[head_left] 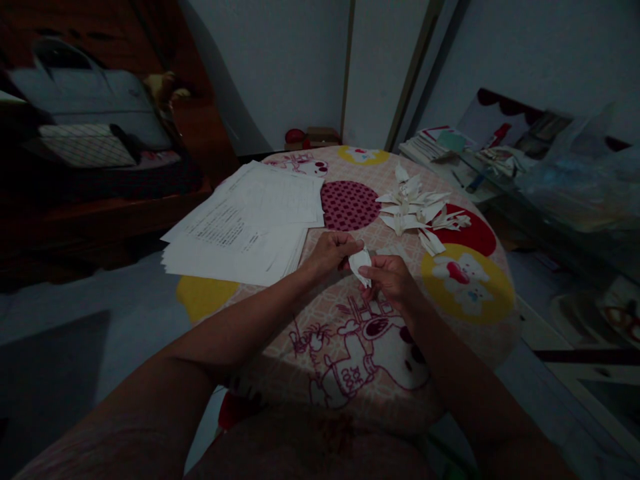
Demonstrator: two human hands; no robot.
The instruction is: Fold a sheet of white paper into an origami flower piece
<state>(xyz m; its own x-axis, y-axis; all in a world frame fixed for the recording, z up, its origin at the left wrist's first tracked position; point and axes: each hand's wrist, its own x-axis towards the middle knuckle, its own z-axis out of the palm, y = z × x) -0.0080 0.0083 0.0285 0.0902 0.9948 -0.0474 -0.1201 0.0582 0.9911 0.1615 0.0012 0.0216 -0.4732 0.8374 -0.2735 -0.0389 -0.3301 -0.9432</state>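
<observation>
A small folded piece of white paper (359, 265) is held between my two hands above the round table. My left hand (333, 252) pinches its upper edge between thumb and fingers. Lower on the right, my right hand (393, 279) grips the same paper, its thumb lying across the front. Beyond my right hand lies a pile of folded paper cranes (407, 203), white with pointed ends. To the left, a stack of printed sheets (240, 227) is spread unevenly near my left forearm.
A patterned cloth (467, 283) covers the round table. On the right stands a glass-topped cabinet with papers (435, 143) and a clear plastic bag (570, 187). At the left, a pale handbag (100, 100) rests on wooden furniture (205, 127). A wall lies behind.
</observation>
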